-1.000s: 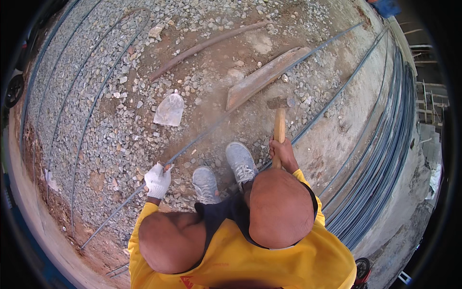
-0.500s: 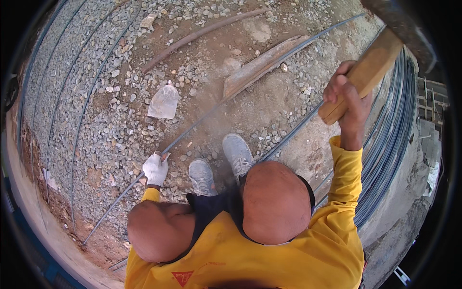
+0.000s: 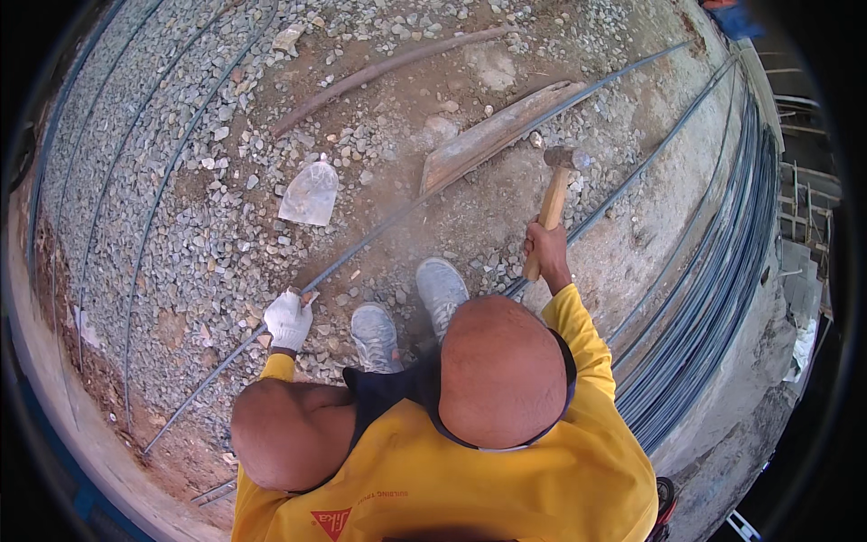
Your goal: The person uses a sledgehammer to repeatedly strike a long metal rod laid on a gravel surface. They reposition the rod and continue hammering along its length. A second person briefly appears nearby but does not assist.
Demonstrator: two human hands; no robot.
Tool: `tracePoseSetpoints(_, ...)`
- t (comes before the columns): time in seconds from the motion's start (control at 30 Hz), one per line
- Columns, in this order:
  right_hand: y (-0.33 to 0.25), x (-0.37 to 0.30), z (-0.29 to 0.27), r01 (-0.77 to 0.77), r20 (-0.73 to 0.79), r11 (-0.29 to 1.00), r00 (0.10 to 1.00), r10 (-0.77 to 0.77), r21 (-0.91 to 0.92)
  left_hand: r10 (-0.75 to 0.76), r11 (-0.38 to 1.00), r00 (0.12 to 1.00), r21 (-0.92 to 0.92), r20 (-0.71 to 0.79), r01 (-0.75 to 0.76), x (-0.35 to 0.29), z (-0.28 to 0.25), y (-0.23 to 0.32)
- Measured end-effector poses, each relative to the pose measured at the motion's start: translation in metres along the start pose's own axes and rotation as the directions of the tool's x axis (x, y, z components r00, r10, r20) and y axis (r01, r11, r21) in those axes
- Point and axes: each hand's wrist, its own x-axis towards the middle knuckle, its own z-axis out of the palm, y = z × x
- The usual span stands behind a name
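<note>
A white glove covers my left hand, whose fingers are closed around a long steel rebar that runs diagonally over the gravel. Beyond my feet, the far part of that bar lies along a weathered wooden plank. Bare and closed, my right hand grips the lower handle of a hammer. The hammer has a light wooden handle and a blocky metal head, which points away from me above the ground, between the plank and a second rebar.
To the right a thick bundle of rebars curves along a concrete edge. Several single bars bend across the gravel on the left. A curved stick and a flat pale piece like a plastic bag lie ahead of my shoes.
My right hand has brought the hammer down from high at the upper right, leftward and lower toward the ground. My left hand keeps its hold on the rebar, nearly unmoved.
</note>
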Motion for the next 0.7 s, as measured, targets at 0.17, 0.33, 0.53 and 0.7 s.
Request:
tracePoseSetpoints(0.17, 0.005, -0.030, -0.085, -0.081, 0.067, 0.995, 0.995, 0.076, 0.061, 0.010, 0.980, 0.970, -0.190, -0.245, -0.059, 0.009, 0.000, -0.010)
tracePoseSetpoints(0.33, 0.052, -0.051, -0.082, -0.179, -0.028, 0.981, 0.984, 0.177, -0.077, -0.043, 0.945, 0.995, -0.327, -0.085, 0.013, 0.018, 0.013, -0.029)
tracePoseSetpoints(0.53, 0.072, -0.043, -0.088, -0.066, -0.070, 0.927, 0.997, 0.043, -0.369, -0.149, 0.725, 0.889, -0.563, 0.434, 0.397, 0.035, -0.018, -0.024)
tracePoseSetpoints(0.7, 0.066, -0.039, -0.090, -0.179, -0.030, 0.973, 0.984, 0.176, -0.143, -0.205, 0.805, 0.886, -0.443, 0.417, 0.395, 0.054, -0.055, 0.009)
